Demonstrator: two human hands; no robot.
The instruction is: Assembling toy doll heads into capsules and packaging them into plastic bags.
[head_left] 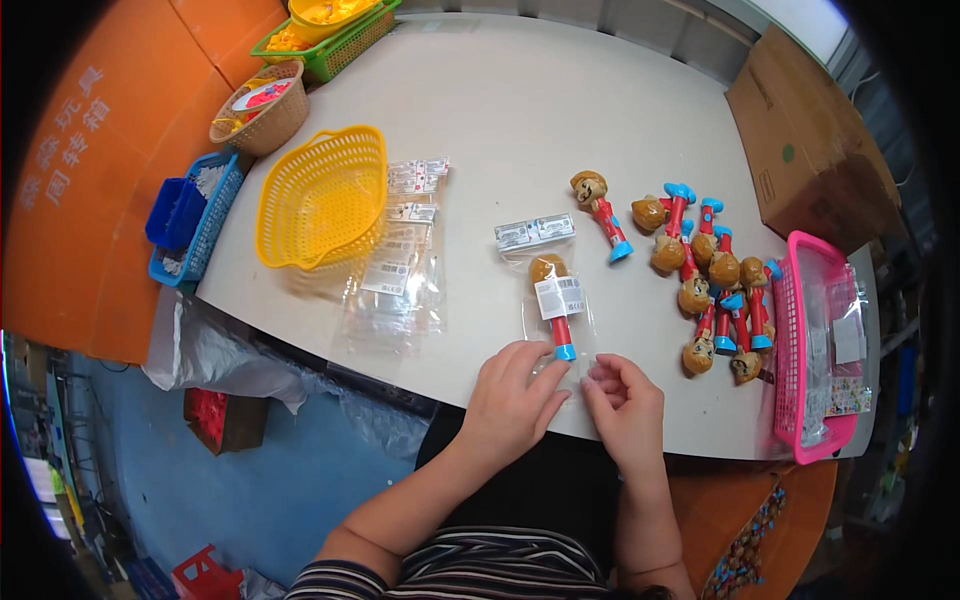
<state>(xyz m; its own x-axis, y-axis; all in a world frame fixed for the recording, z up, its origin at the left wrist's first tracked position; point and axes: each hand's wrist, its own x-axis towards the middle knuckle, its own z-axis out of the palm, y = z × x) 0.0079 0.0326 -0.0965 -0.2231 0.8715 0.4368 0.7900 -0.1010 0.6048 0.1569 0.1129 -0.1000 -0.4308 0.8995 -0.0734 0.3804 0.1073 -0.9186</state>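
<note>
A clear plastic bag with a printed header lies on the table in front of me. Inside it is a toy figure with a brown head, red body and blue base, partly covered by a white label. My left hand is closed at the bag's lower end, fingertips beside the blue base. At the bag's lower right edge, my right hand has curled fingers, thumb and fingertips at the plastic. Loose toy figures of the same kind lie in a cluster to the right, with one figure apart from them.
Flat empty bags lie left of the bagged figure, by a yellow basket. A pink basket holding plastic packaging stands at the right edge, with a cardboard box behind. Blue, tan and green baskets line the left side.
</note>
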